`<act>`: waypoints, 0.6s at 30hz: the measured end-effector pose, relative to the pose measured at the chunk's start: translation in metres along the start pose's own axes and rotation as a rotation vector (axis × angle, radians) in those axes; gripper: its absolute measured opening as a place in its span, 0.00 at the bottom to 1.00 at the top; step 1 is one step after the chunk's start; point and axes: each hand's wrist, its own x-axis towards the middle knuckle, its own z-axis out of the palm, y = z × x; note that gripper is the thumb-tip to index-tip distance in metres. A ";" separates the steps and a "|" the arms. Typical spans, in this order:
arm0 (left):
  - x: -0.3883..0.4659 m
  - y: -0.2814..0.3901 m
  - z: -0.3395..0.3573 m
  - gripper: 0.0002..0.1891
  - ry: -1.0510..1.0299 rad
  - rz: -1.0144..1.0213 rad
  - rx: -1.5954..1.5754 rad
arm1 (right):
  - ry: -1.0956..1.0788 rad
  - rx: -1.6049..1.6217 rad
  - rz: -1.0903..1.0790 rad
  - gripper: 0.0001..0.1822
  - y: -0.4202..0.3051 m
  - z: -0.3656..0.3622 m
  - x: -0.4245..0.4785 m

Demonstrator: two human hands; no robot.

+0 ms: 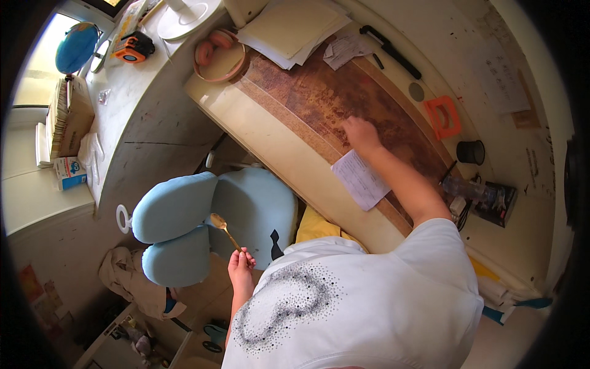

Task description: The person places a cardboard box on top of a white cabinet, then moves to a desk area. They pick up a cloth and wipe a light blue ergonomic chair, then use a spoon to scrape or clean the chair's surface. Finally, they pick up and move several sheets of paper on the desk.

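In my left hand (241, 263) I hold a gold-coloured metal spoon (226, 229) by its handle. Its bowl points up and left, seen in front of the light-blue padded chair (258, 203). My right hand (362, 134) reaches over the brown patterned desk mat (318, 97), fingers bent down at its surface. Whether anything lies under those fingertips is hidden. Just below that hand, a sheet of paper with writing (360, 180) lies across the mat's near edge, partly beneath my forearm.
Along the desk's back are an orange plastic object (442, 117), a black mesh cup (470, 152) and a black long-handled item (392, 53). Pink headphones (220, 55) and stacked papers (290, 30) occupy the far left end. A tape measure (133, 47) sits on the pale side counter (124, 87).
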 end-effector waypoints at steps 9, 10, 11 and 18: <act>-0.012 -0.023 -0.004 0.06 0.057 -0.047 -0.024 | 0.271 -0.154 0.586 0.11 0.145 -0.032 0.095; -0.015 -0.024 -0.004 0.06 0.075 -0.039 -0.026 | 0.231 -0.225 0.652 0.11 0.148 -0.036 0.100; -0.018 -0.024 -0.004 0.07 0.092 -0.033 -0.029 | 0.233 -0.238 0.678 0.11 0.154 -0.032 0.102; -0.029 -0.031 -0.006 0.07 0.161 -0.047 -0.047 | 0.116 -0.169 0.761 0.14 0.155 -0.029 0.111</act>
